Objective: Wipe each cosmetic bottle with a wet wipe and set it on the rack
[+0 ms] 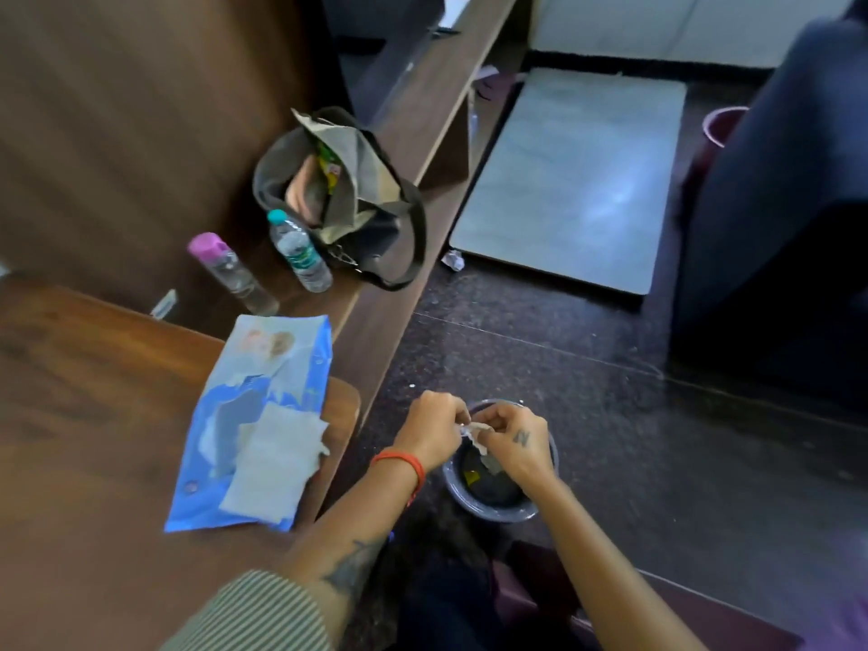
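Blurring softens the whole view, so labels on the containers cannot be read, and the contents of the small bin [500, 486] on the floor are only dark shapes with a yellow scrap. Both hands meet directly above that bin: the left hand [430, 427], wrist ringed by a red thread, and the right hand [514, 439] each pinch with curled fingers a small crumpled white wipe [474, 436] stretched between them. Whether it is torn cannot be told. No rack is visible. On the wooden desk [94, 415], well apart from the hands, lies a blue wet-wipe pack [263, 392] with a flat white sheet [272, 462] resting on its near end. Farther back on the ledge stand a clear bottle with a pink cap [230, 270] and, just beside it, a clear bottle with a teal cap [300, 251], which stands close against an open dark bag [347, 199]. A pale mat [577, 180] lies on the dark floor beyond.
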